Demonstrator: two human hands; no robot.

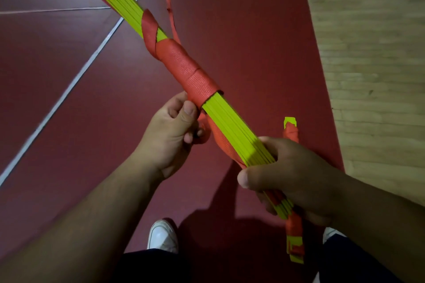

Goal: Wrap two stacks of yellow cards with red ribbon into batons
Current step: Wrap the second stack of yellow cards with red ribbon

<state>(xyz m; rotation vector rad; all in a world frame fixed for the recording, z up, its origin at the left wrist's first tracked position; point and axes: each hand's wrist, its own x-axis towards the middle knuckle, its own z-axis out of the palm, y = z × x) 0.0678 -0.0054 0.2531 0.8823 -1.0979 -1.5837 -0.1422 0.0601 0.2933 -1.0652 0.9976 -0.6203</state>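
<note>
The stack (232,122) of long yellow cards is held in the air, slanting from the right hand (296,174) at its near end up to the top left edge of the view, where the cards fan slightly apart. The right hand grips that near end, with its fingers curled round the cards and the thumb lying across the side.

Red ribbon (184,62) covers the middle of the stack in tight, overlapping turns. Beyond these turns one looser turn crosses the cards with yellow showing on both sides of it. From there a free length of ribbon runs up along the right of the stack and out of view. More ribbon wraps the stack's far end.

The left hand (174,131) is just left of the stack, at the near edge of the tight turns. Its fingers are curled and its thumb is pressed to the forefinger. It pinches the ribbon, and a loop shows under the fingers.

A second baton (295,234) stands nearly upright in the view to the right of the stack, passing behind the right hand. It is red-wrapped, with yellow tips showing above and below. Whether the hand holds it cannot be told.

Below the stack is a dark red floor (253,30) with white lines (76,76). Pale wood flooring (368,53) lies to the right, and a white shoe (163,235) shows at the bottom.
</note>
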